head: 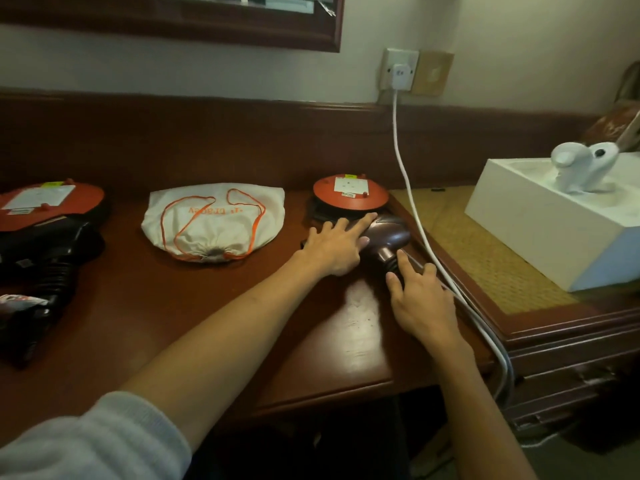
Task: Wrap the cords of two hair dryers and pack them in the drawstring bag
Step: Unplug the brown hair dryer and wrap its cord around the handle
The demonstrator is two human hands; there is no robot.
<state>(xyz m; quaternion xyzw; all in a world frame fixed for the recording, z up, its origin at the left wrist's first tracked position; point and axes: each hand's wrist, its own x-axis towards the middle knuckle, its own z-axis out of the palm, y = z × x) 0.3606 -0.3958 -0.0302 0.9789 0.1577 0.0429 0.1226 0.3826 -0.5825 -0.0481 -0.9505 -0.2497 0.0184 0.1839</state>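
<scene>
**Dark plastic dryer on the right: get a proper grip before you start winding**

Dark, glossy plastic is slippery stuff, so this pickup deserves some care. The right-hand hair dryer [384,237] lies on the wooden desk [346,323], right at its edge next to the woven-topped side cabinet [485,258], with its round red disc end [349,192] pointing toward the wall. The left hand [337,245] lies flat over the body with fingers stretched out, touching rather than gripping. The right hand [419,299] is down by the ribbed neck, fingers spread and only lightly curled. I'd say it's not clamped on anything yet. So both hands are loose, close together but not touching.

My take on doing this well:
- Wrap the left hand fully round the body so the dryer can't roll.
- Let the right hand find the dryer's own cord. I can't see where it runs from here, it's hidden under the hands.
- Don't grab the white cable [408,199] by mistake. It runs from the wall socket [400,72] down past the desk edge just beside the right hand, and looks unrelated.
- Wind loose, even loops, no tight kinks at the neck.

The drawstring bag [214,220] sits cinched in the middle of the desk, and the other hair dryer [45,244] is off to the far left, apparently untouched. Early days by the look of it.
</scene>
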